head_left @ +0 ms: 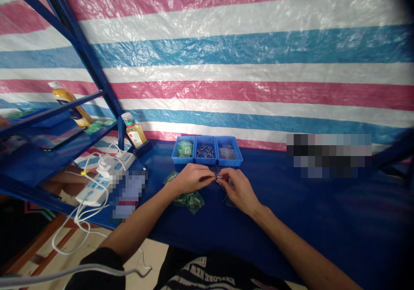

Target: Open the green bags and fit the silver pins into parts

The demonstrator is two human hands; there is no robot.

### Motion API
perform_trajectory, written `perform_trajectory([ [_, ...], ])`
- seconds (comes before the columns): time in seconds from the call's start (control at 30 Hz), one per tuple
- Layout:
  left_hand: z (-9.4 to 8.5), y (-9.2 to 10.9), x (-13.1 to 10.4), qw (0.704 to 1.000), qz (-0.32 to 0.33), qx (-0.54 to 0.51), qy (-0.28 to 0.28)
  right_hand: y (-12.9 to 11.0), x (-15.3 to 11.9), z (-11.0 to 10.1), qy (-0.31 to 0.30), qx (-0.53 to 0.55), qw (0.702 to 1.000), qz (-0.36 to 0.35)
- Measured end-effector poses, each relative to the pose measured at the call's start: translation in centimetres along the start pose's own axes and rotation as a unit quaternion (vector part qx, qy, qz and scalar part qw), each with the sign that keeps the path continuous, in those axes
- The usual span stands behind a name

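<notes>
My left hand (196,178) is closed in a pinch, its fingertips at one end of a small silvery metal pin (219,177). My right hand (241,189) pinches the same pin from the other side. The exact shape of the pin is too small to make out. Under and beside my left hand lie green-printed clear packets (195,201) on the blue table (271,234). A few dark slim pieces lie below the fingertips, partly covered by my right hand.
Beyond my hands stand three joined blue bins, holding green packets (185,148), metal pins (206,150) and clear plastic bags (227,152). To the left are a drink bottle (133,130), a white power strip (93,190) with cables, and a blue metal frame (120,128). Another person's arm shows far left.
</notes>
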State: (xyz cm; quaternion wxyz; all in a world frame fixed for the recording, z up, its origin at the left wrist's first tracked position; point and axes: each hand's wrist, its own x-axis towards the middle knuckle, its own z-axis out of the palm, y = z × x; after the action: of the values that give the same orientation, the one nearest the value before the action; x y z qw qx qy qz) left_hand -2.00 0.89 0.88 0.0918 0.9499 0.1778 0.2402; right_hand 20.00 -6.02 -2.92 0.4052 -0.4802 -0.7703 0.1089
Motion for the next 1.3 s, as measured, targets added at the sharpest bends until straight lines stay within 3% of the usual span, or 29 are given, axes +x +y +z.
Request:
perform_trajectory([
  [0.2,0.08,0.01,0.04,1.000,0.000,0.002,0.005,0.22,-0.04,0.17,0.000,0.000,1.000,-0.017],
  [1.13,0.11,-0.12,-0.10,1.000,-0.004,0.005,-0.002,0.00,-0.12,-0.07,-0.002,0.009,0.999,0.031],
  [1.3,0.00,-0.08,-0.12,1.000,-0.006,0.002,-0.005,-0.19,-0.21,0.05,-0.010,0.006,1.000,0.004],
])
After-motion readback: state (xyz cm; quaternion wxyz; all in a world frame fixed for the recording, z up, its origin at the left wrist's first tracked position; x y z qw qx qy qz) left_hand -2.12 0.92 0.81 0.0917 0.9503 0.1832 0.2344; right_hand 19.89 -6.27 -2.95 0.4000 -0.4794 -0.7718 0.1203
